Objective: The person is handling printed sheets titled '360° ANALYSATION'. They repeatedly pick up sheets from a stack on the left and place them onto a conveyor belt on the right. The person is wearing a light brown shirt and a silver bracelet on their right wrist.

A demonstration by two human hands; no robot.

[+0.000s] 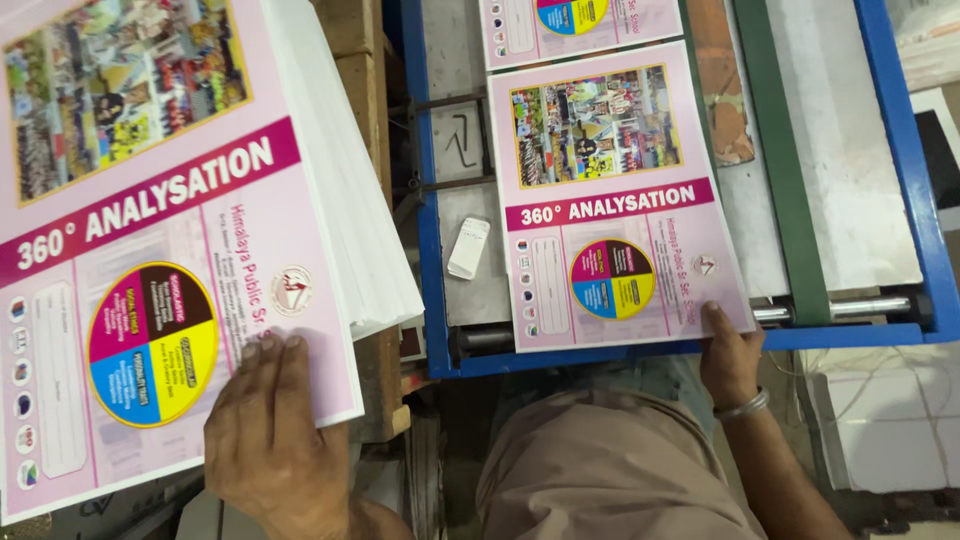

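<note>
Pink printed sheet (615,200) lies flat on the blue-framed machine bed (905,150) at the right, its near right corner pressed under the fingers of the right hand (728,355); that grip is flat, not closed around anything. Left hand (275,440) rests palm-down, fingers spread, on the near edge of the tall stack of matching sheets (170,250) at the left. A small white box (468,247) lies on the bed just left of the single sheet.

A blue-framed machine bed (432,250) with grey metal plates and a green belt (785,170) stands beside a wooden block (362,90), under even, soft light.
</note>
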